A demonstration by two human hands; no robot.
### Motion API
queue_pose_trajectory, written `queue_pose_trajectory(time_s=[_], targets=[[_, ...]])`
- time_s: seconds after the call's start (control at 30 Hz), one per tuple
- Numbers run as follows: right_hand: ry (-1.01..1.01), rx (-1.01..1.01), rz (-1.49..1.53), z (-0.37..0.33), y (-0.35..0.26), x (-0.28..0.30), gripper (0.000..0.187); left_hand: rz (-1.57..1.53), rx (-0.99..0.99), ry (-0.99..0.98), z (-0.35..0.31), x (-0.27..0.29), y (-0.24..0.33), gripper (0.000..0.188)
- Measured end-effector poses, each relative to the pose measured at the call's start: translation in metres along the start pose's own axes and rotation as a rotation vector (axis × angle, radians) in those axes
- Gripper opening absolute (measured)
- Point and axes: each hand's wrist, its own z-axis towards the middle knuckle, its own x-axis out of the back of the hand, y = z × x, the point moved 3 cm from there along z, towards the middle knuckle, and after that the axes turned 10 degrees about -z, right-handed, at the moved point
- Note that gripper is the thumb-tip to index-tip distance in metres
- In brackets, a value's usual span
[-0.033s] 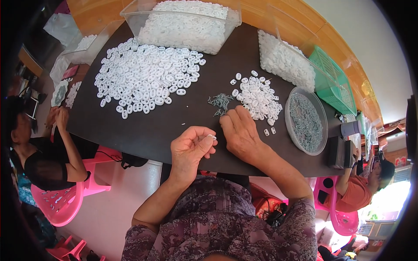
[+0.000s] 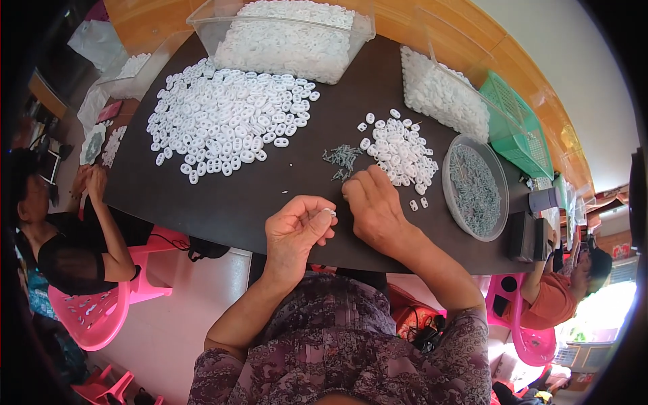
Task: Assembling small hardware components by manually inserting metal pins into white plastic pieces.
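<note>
At the near edge of the dark table (image 2: 223, 202), nothing is shifting between the two views, which share a single instant, so the work is sitting exactly where it was. To the left, a big heap of small white plastic oval rings (image 2: 226, 121) is spreading across the top, with a clear plastic bin of the same white pieces (image 2: 283, 37) behind it. The left hand (image 2: 293, 233) is hovering just above the table edge, its fingertips pinched together on one small white ring (image 2: 331, 212). Just beside it, the right hand (image 2: 374, 209) is resting knuckles-up on the table, fingers curled down near a little cluster of grey metal pins (image 2: 342, 160); whether it is gripping one I cannot tell. Further right a smaller pile of white rings (image 2: 401, 152) is lying, then a round clear dish of grey pins (image 2: 476, 189).
</note>
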Motion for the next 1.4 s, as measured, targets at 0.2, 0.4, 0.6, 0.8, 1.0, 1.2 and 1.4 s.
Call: queue_pose_trajectory(time_s=[0.2, 0.4, 0.6, 0.8, 1.0, 1.2, 1.4], targets=[[-0.053, -0.389, 0.52, -0.007, -0.001, 0.031, 0.017, 0.028, 0.025, 0.002, -0.003, -0.001, 0.0, 0.017], [-0.15, -0.594, 0.81, -0.016, -0.001, 0.036, 0.02, 0.092, -0.028, -0.044, -0.005, -0.009, -0.001, 0.016], [-0.156, -0.596, 0.835, -0.017, -0.003, 0.037, 0.02, 0.25, -0.112, -0.095, -0.006, -0.01, -0.004, 0.009], [-0.156, -0.61, 0.829, -0.018, -0.004, 0.036, 0.02, 0.352, -0.196, -0.105, -0.008, -0.012, 0.0, 0.008], [-0.15, -0.596, 0.825, -0.018, -0.004, 0.035, 0.02, 0.412, -0.215, -0.109, -0.008, -0.012, 0.001, 0.007], [-0.171, -0.614, 0.843, -0.021, -0.003, 0.033, 0.019, 0.51, -0.262, -0.143, -0.006, -0.014, 0.005, 0.006], [-0.191, -0.653, 0.872, -0.022, -0.003, 0.032, 0.019, 0.532, -0.261, -0.135, -0.007, -0.014, 0.004, 0.006]])
